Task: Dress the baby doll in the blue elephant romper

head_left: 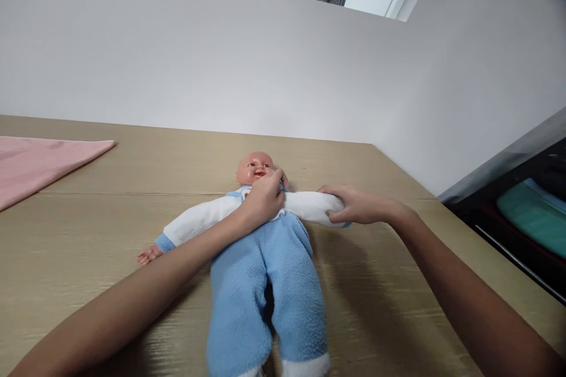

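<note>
A baby doll (265, 259) in blue fleece trousers and a white-sleeved top lies on its back, head toward the wall. My left hand (266, 193) is closed on the doll at its shoulder and upper chest, just under the chin, and covers part of the collar. My right hand (354, 205) wraps round the lower end of the doll's white sleeve (305, 206), which is stretched out to the right; the doll's hand there is hidden. The other sleeve (198, 222), with a blue cuff, rests out to the left beside my left forearm.
The doll lies on a wooden tabletop (110, 218). A pink cloth (44, 162) is spread at the far left. A pale wall (212, 59) rises behind the table. At the right stands a dark case or shelf (469, 212) with a green folded item (535, 218).
</note>
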{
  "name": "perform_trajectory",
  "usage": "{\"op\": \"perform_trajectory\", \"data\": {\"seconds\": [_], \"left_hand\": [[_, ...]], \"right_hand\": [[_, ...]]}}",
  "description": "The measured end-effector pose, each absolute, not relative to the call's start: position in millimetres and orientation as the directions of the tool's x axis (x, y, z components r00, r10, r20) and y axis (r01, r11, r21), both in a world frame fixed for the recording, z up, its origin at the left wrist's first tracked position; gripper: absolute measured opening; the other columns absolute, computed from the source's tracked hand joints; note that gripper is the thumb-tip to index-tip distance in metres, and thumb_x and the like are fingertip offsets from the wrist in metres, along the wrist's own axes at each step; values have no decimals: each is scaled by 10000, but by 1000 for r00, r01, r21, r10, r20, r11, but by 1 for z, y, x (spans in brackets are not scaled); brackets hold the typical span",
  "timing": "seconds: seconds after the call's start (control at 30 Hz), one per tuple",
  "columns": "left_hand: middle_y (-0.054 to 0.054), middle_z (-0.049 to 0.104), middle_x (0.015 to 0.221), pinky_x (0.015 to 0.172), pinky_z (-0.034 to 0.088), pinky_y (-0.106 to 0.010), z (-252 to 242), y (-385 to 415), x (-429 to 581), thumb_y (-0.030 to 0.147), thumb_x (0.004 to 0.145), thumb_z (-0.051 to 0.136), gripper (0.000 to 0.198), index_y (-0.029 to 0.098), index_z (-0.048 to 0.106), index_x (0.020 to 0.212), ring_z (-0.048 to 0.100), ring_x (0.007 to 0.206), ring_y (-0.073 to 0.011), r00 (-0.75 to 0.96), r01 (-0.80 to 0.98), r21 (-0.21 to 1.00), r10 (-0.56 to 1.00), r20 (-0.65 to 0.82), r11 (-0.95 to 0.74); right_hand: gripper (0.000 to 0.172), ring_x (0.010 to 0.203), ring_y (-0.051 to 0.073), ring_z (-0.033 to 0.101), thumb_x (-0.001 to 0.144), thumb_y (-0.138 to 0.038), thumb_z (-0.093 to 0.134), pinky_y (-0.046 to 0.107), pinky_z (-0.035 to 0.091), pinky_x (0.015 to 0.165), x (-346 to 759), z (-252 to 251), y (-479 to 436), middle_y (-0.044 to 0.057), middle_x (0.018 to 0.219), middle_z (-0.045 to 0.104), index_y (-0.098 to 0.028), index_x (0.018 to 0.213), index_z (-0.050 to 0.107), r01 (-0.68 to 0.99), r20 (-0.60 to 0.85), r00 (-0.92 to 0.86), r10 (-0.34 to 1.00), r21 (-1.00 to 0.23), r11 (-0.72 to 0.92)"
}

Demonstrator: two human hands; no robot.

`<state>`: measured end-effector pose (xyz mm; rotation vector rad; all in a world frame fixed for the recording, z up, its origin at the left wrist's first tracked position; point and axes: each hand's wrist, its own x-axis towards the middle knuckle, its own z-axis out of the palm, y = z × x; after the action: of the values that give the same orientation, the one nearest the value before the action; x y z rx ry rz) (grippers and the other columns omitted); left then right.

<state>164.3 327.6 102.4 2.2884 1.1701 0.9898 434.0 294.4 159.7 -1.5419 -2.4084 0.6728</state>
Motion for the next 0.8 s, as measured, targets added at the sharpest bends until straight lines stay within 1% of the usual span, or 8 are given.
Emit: {"op": "perform_trajectory", "data": {"seconds": [0.07, 0.13, 0.27, 0.37, 0.47, 0.67, 0.73, 0.8], "left_hand": [[-47, 692, 906, 745, 456, -340, 102, 328, 164, -53, 804, 516, 314, 215, 563, 959, 655, 831, -231, 404, 545, 612, 819, 408, -574], [-41, 686, 898, 739, 461, -340, 103, 328, 164, -33, 844, 530, 290, 207, 567, 1001, 649, 803, -225, 401, 545, 615, 821, 406, -570], [-60, 688, 937, 783, 494, -381, 110, 317, 156, 164, 993, 597, 125, 188, 564, 1111, 657, 843, -254, 421, 546, 599, 810, 408, -586], [-122, 684, 1132, 998, 495, -465, 117, 299, 138, 342, 1073, 574, 177, 187, 587, 1157, 637, 1109, -312, 461, 544, 522, 754, 468, -657], [-127, 627, 1360, 1165, 408, -490, 114, 280, 110, 375, 1109, 529, 235, 217, 596, 1270, 532, 1348, -313, 440, 529, 495, 721, 535, -689], [-59, 634, 1022, 896, 458, -418, 83, 253, 49, 369, 1123, 476, 182, 217, 567, 1081, 572, 958, -253, 309, 636, 503, 790, 529, -585], [-60, 643, 1004, 899, 434, -446, 76, 247, 38, 406, 1127, 454, 234, 214, 573, 1066, 560, 939, -266, 343, 704, 446, 815, 468, -553], [-72, 663, 1053, 950, 410, -484, 75, 242, 32, 439, 1132, 422, 287, 214, 590, 1073, 556, 996, -290, 396, 740, 388, 822, 410, -550]], "right_hand": [[403, 796, 260, 714, 827, -324, 742, 303, 482, 656, 434, 165, 292, 56, 938, 810, -237, 1220, 768, 878, -196, -433, 880, -313, 362], [457, 885, 292, 718, 892, -358, 683, 325, 471, 706, 428, 162, 287, 84, 1033, 807, -232, 1331, 710, 895, -225, -424, 877, -252, 368], [506, 1073, 312, 721, 928, -305, 614, 373, 508, 899, 424, 141, 276, 89, 1260, 783, -226, 1428, 634, 853, -108, -431, 896, -371, 366], [526, 1182, 329, 705, 942, -322, 613, 414, 499, 1024, 430, 121, 272, 112, 1359, 754, -209, 1456, 612, 825, 12, -413, 911, -418, 380], [514, 1224, 355, 695, 960, -346, 597, 472, 492, 1079, 432, 104, 271, 151, 1372, 746, -177, 1445, 613, 839, 90, -380, 921, -386, 384], [419, 1332, 390, 584, 1013, -270, 547, 558, 436, 1143, 400, 99, 249, 205, 1431, 654, -156, 1409, 625, 843, 419, -372, 828, -221, 490], [253, 1226, 337, 620, 1058, -274, 525, 505, 463, 1088, 382, 104, 237, 153, 1296, 696, -208, 1247, 681, 770, 464, -408, 787, -289, 569], [162, 1023, 265, 645, 1084, -319, 531, 424, 499, 953, 365, 107, 230, 85, 1074, 705, -236, 1065, 669, 669, 433, -414, 801, -451, 590]]}}
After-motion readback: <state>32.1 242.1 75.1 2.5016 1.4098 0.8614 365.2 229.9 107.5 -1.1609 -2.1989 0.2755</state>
